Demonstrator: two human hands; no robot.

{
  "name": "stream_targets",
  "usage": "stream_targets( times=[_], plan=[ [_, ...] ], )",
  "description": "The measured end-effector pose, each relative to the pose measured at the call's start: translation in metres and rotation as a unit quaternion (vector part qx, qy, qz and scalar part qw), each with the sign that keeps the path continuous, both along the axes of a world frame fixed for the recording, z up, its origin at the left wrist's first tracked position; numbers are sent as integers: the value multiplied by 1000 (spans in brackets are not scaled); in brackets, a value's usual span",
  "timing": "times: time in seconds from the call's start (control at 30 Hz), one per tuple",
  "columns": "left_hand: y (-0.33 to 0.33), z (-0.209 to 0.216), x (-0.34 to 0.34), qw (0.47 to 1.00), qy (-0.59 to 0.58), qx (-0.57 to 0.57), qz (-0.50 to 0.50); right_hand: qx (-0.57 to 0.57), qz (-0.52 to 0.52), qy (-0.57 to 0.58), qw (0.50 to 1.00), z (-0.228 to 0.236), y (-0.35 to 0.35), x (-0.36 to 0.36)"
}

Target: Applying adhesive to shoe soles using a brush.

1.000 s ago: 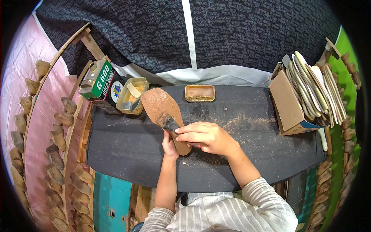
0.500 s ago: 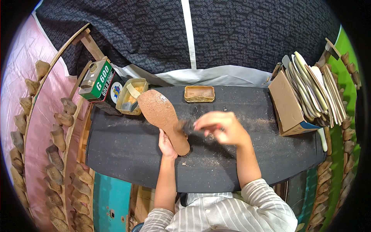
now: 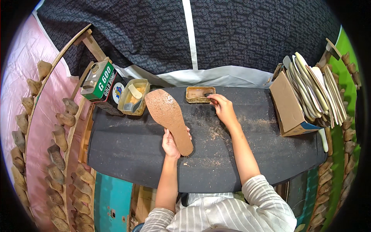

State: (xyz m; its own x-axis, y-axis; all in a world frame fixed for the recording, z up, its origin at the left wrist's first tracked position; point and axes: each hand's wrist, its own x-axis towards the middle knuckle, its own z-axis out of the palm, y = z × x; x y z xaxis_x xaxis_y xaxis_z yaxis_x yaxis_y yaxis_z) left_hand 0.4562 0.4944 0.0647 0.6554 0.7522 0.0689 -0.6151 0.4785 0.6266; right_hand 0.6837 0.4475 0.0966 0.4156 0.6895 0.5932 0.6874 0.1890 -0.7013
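My left hand (image 3: 170, 145) is closed around the narrow waist of a brown shoe sole (image 3: 166, 110). The sole is tilted, its broad end up and to the left, and its top face glistens wet in places. At the far middle of the table, my right hand (image 3: 224, 110) pinches a small dark brush (image 3: 210, 95). The brush's tip is at the right end of a shallow tan tray (image 3: 192, 101); the fingers cover part of it.
Left of the sole stand a yellowish plastic tub (image 3: 135, 112) with pale pieces inside and a green and black metal can (image 3: 101, 83). A cardboard box (image 3: 290, 108) packed with flat sole-shaped pieces is at the right. Shavings litter the dark cloth; wooden shoe lasts (image 3: 58, 137) line side racks.
My right hand has carried the brush from beside the sole's edge away to the far tray. The sole in my left hand has shifted slightly right.
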Motion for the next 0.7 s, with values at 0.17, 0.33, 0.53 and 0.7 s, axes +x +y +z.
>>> stream_targets(
  times=[0.17, 0.33, 0.53, 0.7],
  plan=[
    [-1, 4, 0, 999, 17, 27, 22, 10, -20, -42, 999, 7, -1, -4],
    [-2, 6, 3, 998, 36, 41, 41, 31, -28, -42, 998, 18, -7, -9],
    [3, 3, -1, 999, 3, 0, 47, 85, 51, 4, 995, 58, -20, -41],
    [2, 7, -4, 995, -13, -54, 79, 121, 214, -78, 966, 74, -34, -85]
  ],
)
